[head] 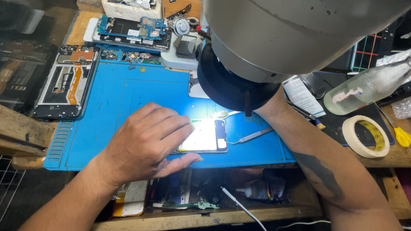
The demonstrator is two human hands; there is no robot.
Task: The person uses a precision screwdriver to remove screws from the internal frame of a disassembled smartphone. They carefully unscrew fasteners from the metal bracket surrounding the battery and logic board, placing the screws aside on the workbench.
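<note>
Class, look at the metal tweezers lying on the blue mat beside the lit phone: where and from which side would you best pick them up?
Probably grip the tweezers at the mid-shaft, coming from above. They lie flat on the blue mat, tips toward the phone, with the shaft bare on both sides.

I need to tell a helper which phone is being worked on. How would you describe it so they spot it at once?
Find the blue work mat on the wooden bench, then the lit patch under the microscope head. There the left hand rests on a phone lying flat near the mat's front edge. Unlike the opened phone frame at the mat's left edge, it glows bright white.
</note>
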